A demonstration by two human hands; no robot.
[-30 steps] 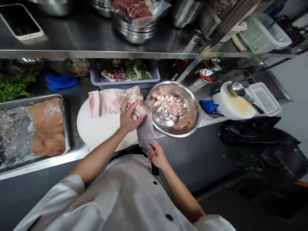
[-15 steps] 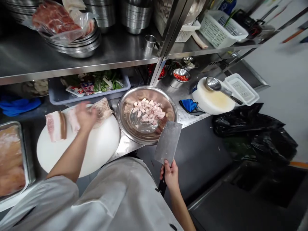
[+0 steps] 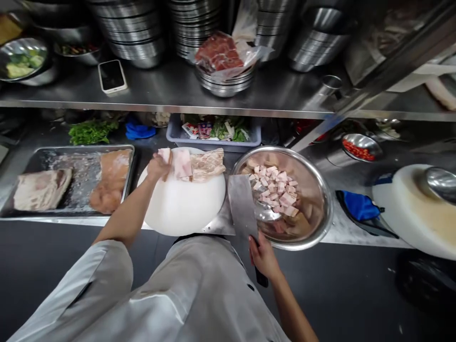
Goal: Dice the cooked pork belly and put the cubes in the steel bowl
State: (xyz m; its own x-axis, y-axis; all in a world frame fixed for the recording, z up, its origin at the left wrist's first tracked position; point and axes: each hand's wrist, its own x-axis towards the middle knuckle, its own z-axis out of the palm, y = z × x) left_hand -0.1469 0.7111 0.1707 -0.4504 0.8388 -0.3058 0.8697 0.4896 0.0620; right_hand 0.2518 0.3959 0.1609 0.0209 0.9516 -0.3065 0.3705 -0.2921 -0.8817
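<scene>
On the round white cutting board (image 3: 185, 209), my left hand (image 3: 158, 167) has its fingers closed round a thick strip of pork (image 3: 165, 154) at the upper left. Beside it lie a pale pork piece (image 3: 182, 164) and a larger slab (image 3: 208, 165), which reaches the board's right edge. My right hand (image 3: 263, 256) grips a cleaver (image 3: 244, 204) by its black handle, blade pointing up and away from me. The blade is between the board and a wide steel bowl (image 3: 320, 209), partly over the bowl's left rim. Diced pork (image 3: 276, 185) lies in the bowl.
At left, a metal tray (image 3: 133, 164) holds large meat pieces. Behind the board is a grey-blue bin (image 3: 213, 144) of greens and packets. A steel shelf (image 3: 171, 102) crosses above, bearing bowls and a phone (image 3: 112, 76). Right of the bowl lies a blue-black item (image 3: 359, 206).
The view has swung left, bringing the whole tray into sight. My left hand has moved from above the middle pieces to the leftmost strip and closed on it. The cleaver has moved nearer the board.
</scene>
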